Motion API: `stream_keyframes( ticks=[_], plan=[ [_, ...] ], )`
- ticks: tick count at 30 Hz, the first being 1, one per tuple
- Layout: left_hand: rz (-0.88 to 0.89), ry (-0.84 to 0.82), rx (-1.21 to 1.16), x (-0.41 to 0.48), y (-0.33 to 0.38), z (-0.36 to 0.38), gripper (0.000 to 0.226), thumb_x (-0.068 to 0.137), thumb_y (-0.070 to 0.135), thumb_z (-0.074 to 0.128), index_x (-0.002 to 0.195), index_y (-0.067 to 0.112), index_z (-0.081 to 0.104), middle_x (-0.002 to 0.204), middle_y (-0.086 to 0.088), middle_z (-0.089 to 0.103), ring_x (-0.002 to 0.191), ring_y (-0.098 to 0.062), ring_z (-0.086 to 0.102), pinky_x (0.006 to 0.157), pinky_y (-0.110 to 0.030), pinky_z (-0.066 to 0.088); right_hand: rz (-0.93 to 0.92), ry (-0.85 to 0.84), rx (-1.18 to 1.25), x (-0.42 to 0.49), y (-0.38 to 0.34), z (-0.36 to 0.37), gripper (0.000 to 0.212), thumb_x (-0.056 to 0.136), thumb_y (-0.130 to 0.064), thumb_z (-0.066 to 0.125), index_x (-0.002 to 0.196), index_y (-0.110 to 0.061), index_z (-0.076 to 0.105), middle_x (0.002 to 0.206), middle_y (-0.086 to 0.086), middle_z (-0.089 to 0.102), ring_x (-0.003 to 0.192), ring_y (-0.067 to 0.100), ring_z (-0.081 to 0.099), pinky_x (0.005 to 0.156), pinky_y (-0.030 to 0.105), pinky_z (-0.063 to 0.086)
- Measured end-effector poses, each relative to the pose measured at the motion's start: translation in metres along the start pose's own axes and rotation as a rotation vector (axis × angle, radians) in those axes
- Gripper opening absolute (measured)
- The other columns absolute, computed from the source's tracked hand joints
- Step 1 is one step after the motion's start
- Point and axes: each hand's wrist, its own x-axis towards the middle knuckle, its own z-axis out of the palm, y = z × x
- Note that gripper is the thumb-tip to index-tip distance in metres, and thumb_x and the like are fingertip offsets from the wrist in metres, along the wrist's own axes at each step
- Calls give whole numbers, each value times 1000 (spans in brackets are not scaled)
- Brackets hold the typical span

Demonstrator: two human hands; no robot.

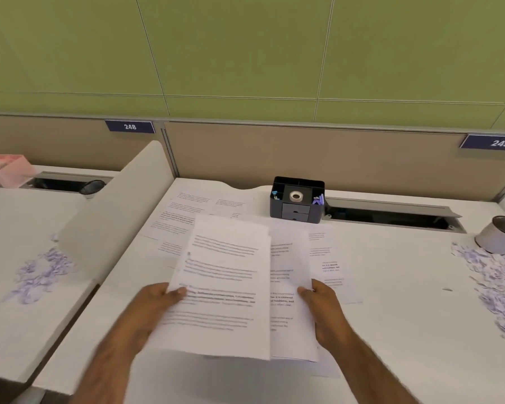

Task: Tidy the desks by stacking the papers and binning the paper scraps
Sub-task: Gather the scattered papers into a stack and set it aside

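Head view: my left grip [158, 298] pinches a sheaf of papers [225, 266] by its left edge, my right grip [324, 307] pinches the overlapped sheets [287, 290] beside it, both over loose pages [187, 205] on the bench [397, 301], paper scraps [496, 278] piled at right

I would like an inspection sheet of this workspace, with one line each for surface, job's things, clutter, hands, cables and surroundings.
Surface: white desk; second white desk at the left, past a divider.
Job's things: held sheets; loose sheets flat on the desk; paper scraps at the right, more scraps on the left desk.
Clutter: black organiser with tape roll; tin; pink box.
Hands: left hand and right hand grip the held sheets by their side edges.
Cables: nothing seen.
Surroundings: green wall; beige partition with plates 248 and 249.
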Motion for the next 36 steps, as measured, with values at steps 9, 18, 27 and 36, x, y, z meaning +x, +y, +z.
stream_keyframes(
  ticks=[9, 18, 27, 36],
  plan=[
    [66, 9, 306, 27, -17, 23, 43, 80, 48, 82, 109, 20, 65, 96, -1, 74, 86, -16, 73, 65, -28, 51, 25, -162, 89, -12, -27, 21, 22, 94, -7, 65, 116, -2, 70, 110, 22, 74, 99, 44, 72, 86, 59, 58],
    [-61, -284, -419, 39, -16, 54, 44, 88, 20, 77, 128, 4, 67, 122, -21, 71, 112, -40, 69, 98, -57, 54, 2, -268, 47, -11, -37, 34, 38, 105, -42, 47, 127, -18, 67, 121, 11, 73, 111, 35, 70, 98, 58, 53],
    [346, 35, -202, 35, -21, 98, 12, 93, 14, 72, 98, 24, 74, 88, 10, 80, 85, -11, 76, 65, -17, 56, -229, -151, -294, 0, -30, 31, 24, 95, -14, 66, 118, -22, 71, 110, -1, 77, 102, 24, 73, 93, 51, 58],
    [332, 53, -179, 47, -45, 98, 35, 78, 25, 88, 110, 22, 74, 99, 4, 79, 91, -17, 75, 69, -33, 63, -262, -179, -384, 4, -24, 22, 40, 89, -7, 64, 124, -29, 64, 112, -7, 75, 108, 18, 69, 94, 46, 59]
  ],
)
